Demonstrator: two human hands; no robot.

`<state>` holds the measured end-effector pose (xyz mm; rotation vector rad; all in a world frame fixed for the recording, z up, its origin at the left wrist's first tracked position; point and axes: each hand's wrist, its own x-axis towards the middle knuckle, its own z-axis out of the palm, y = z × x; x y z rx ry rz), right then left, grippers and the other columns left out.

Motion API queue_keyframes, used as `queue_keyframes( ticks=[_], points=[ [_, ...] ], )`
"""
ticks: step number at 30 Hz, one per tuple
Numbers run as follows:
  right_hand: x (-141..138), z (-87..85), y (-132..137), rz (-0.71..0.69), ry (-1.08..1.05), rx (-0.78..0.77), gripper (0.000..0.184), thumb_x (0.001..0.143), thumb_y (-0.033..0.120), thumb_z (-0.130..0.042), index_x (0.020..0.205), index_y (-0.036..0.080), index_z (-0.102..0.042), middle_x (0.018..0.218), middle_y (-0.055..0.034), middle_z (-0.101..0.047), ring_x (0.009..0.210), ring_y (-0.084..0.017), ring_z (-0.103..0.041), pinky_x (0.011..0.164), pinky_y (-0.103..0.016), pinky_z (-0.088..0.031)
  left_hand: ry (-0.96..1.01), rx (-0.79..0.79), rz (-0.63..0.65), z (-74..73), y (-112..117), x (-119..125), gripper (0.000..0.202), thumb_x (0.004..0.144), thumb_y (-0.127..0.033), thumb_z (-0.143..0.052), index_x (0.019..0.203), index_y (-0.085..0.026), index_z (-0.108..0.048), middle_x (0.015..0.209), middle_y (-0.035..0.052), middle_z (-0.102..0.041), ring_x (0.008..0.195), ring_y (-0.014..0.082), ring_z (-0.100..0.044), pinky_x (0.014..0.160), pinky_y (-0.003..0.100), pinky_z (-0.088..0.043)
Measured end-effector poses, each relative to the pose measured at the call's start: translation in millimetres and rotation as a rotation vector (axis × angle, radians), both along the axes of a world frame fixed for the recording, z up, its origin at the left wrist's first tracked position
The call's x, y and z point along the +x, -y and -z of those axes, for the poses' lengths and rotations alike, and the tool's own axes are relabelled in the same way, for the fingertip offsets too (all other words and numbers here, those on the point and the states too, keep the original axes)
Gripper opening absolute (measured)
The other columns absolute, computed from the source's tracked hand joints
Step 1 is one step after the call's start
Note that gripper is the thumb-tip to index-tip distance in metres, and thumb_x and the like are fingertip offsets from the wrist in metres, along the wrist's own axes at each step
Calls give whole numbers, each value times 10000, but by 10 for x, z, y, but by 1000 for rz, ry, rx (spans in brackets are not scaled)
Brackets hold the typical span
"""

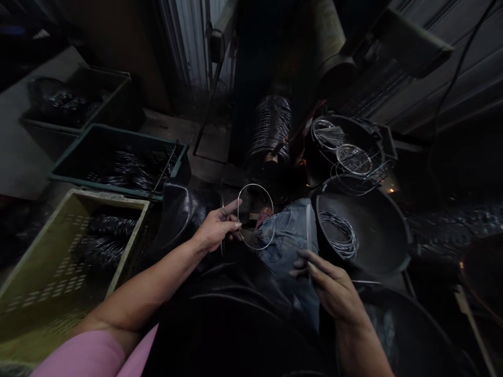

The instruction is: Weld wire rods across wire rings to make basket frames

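Left hand (218, 228) pinches a wire ring (273, 215) by its edge, up over my knee. Right hand (334, 290) is half-curled just below; I cannot tell if it grips anything. Only a few rings lie in the basin (377, 251), so I'd say plenty is left, with the crate (106, 198) holding bundles.

Thin wire ring (273, 217) — oval, upright, face-on, over denim knee (290, 233)

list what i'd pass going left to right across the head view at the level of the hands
beige crate → left hand → wire ring → right hand; the black basin overlaps the right hand, so it is left out
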<state>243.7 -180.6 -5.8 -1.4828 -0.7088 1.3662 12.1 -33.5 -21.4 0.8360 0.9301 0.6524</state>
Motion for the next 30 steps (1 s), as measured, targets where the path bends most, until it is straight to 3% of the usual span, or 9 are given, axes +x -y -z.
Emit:
queue_keyframes(
  ticks=[3,6,8,14,17,19,21,23,30],
  points=[
    [-77,-137,-184,-275,31,63,300,773,334,-618,1052,230,-655,899,-70,-671,739,-193,-653,717,-349,-498,18,6,-19,-74,-34,-1,659,661,-105,-623,1293,-167,-447,631,-40,-539,493,123,-610,401,179,-336],
    [-192,-250,-417,-440,113,161,315,804,328,-573,1099,233,-629,926,-66,-666,696,-170,-642,649,-321,-506,65,0,-29,-132,-62,0,633,661,-115,-637,1270,-182,-477,620,-39,-536,496,130,-613,402,181,-334],
    [-274,-297,-560,-442,236,241,288,814,308,-556,1079,232,-640,905,-57,-670,664,-151,-628,622,-300,-505,78,-11,-37,-173,-76,-1,631,657,-116,-643,1263,-186,-486,622,-30,-548,496,137,-617,399,182,-330],
    [-434,-364,-737,-449,751,487,238,817,299,-558,1019,227,-660,914,-48,-674,886,-191,-607,794,-320,-473,97,-19,-16,-310,-130,9,632,652,-91,-625,1263,-167,-484,623,-25,-554,470,121,-598,393,179,-324],
    [-493,-407,-731,-533,1012,478,510,739,387,-628,1203,194,-542,1060,-109,-615,1017,-268,-544,850,-412,-437,109,-29,-31,-361,-159,28,612,642,-74,-624,1237,-154,-511,608,-39,-523,459,101,-575,387,176,-320],
    [-542,-427,-741,-661,1132,459,648,731,352,-620,1314,163,-408,1164,-149,-542,1086,-307,-485,875,-473,-401,110,-46,-41,-380,-171,42,600,635,-67,-628,1219,-165,-532,617,-43,-516,454,82,-552,389,172,-321],
    [-593,-428,-771,-747,1201,461,606,774,262,-547,1335,141,-356,1172,-166,-520,1080,-307,-478,861,-488,-395,120,-55,-36,-390,-175,54,589,634,-67,-629,1207,-178,-545,638,-40,-524,453,67,-534,395,170,-322],
    [-633,-412,-809,-746,1233,471,515,810,214,-477,1309,130,-381,1139,-169,-533,1047,-292,-500,836,-461,-416,141,-45,-17,-399,-174,65,592,637,-72,-626,1212,-187,-542,650,-37,-530,461,67,-534,399,172,-320],
    [-656,-426,-873,-748,1226,383,456,829,233,-451,1273,136,-419,1147,-166,-531,895,-233,-600,716,-337,-502,152,-21,24,-483,-214,140,594,633,-81,-636,1214,-157,-544,631,-44,-509,463,54,-498,419,182,-323]
  ],
)
